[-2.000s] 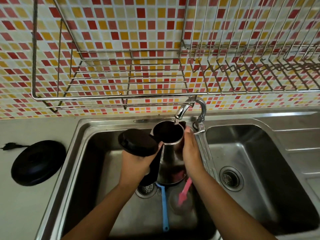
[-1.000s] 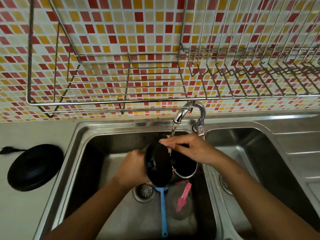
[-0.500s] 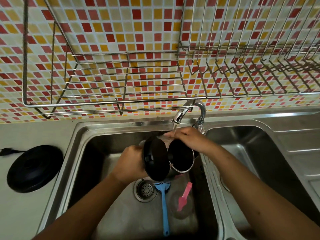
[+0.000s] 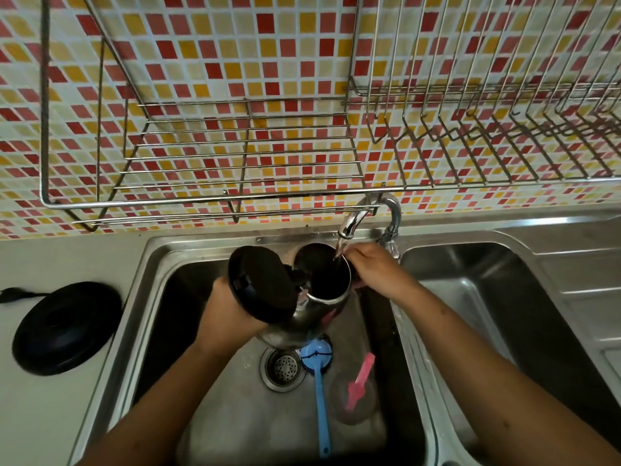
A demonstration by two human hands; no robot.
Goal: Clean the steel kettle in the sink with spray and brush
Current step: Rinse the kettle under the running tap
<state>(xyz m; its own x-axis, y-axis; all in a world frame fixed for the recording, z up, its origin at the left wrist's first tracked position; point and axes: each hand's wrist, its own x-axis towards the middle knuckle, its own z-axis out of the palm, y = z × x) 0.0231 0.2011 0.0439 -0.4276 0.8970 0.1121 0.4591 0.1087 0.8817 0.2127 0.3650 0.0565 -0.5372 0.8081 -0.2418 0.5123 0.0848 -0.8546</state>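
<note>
My left hand (image 4: 223,309) grips the kettle (image 4: 314,314) by its handle, right hand (image 4: 373,269) clasps its rim under the running tap (image 4: 351,223).

person: two arms in view, from the near edge | left hand (image 4: 223,309): bare, wrist bare | right hand (image 4: 373,269): bare, wrist bare | forearms: bare, uncovered along their whole visible length

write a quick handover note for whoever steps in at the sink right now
Left hand: grips the kettle behind its open lid, over the left basin.
Right hand: holds the kettle's rim.
Tap runs into the kettle.
Blue brush and pink-topped bottle lie in the basin, unheld.
Done: rinse water going in; earlier scrubbing can't be told.
Left: spray, brush, rinse out.
</note>
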